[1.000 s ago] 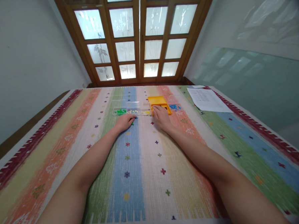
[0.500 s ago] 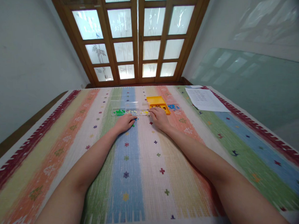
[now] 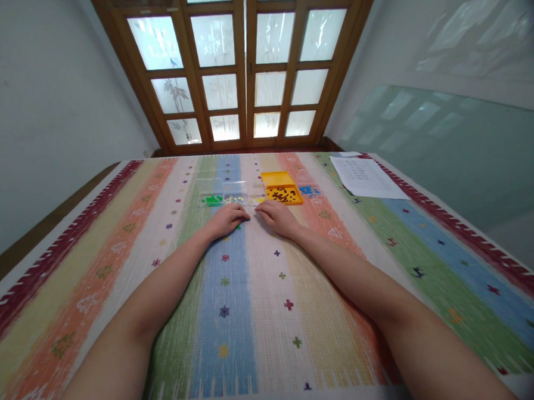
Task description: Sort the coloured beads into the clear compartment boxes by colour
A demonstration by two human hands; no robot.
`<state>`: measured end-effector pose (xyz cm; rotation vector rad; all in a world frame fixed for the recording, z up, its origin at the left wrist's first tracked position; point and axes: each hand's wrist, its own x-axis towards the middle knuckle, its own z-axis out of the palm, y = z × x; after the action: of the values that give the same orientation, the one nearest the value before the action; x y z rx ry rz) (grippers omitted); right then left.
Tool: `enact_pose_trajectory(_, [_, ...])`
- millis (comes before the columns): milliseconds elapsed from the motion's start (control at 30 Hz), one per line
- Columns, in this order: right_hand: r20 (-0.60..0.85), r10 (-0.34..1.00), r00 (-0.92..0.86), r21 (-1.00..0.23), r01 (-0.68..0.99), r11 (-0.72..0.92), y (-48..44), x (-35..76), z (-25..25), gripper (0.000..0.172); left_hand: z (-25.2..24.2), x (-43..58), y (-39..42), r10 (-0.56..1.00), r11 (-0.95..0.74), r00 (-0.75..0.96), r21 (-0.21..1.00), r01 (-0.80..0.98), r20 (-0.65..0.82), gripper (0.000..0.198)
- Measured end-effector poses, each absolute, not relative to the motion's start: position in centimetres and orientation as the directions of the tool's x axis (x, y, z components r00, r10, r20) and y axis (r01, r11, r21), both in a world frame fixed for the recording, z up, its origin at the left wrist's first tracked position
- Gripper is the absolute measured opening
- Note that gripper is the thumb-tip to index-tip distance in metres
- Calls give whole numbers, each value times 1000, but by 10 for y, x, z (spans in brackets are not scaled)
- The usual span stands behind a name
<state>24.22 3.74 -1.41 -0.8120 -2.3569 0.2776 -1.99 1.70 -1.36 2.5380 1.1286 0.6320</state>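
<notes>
Far left of your hands, a clear box (image 3: 201,200) holds green pieces (image 3: 212,200), its clear lid tipped up behind. Your left hand (image 3: 227,219) rests on the striped cloth (image 3: 273,319) over the table, just nearer than that box. Its fingers are curled, with thumb and index close together; a tiny dark bit shows at the tips, but can't tell if you're gripping it. A loose green piece (image 3: 239,227) lies just under that hand. Next right, past your fingers, pale pieces (image 3: 235,200) sit in a clear compartment, then yellow pieces (image 3: 257,200) in another. Your right hand (image 3: 275,216) is near those, palm down, fingers bent and pointing left toward your left hand, a small gap between the two; can't tell what it has, if anything. Just beyond it, an orange-yellow box (image 3: 278,178) stands open with dark brown pieces (image 3: 283,194). Right of that, blue pieces (image 3: 309,191); farther right, a printed sheet (image 3: 366,177) lies flat.
</notes>
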Motion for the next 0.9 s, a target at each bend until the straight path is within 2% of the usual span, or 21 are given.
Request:
enact_pose_trajectory(233, [446, 502, -740, -356, 368, 859, 30, 238, -12, 26, -16, -23, 19, 827, -557, 437, 411, 721, 353, 26])
enact_pose_trajectory(400, [443, 415, -795, -310, 299, 902, 29, 233, -14, 24, -17, -26, 20, 826, -556, 446, 373, 743, 345, 22])
enact_pose_trajectory(700, [448, 394, -802, -262, 304, 916, 28, 231, -15, 23, -10, -24, 16, 806, -590, 487, 377, 714, 337, 13])
enact_pose_trajectory(900, [442, 430, -787, -252, 351, 902, 29, 232, -18, 19, -11, -25, 17, 783, -622, 516, 393, 678, 348, 12])
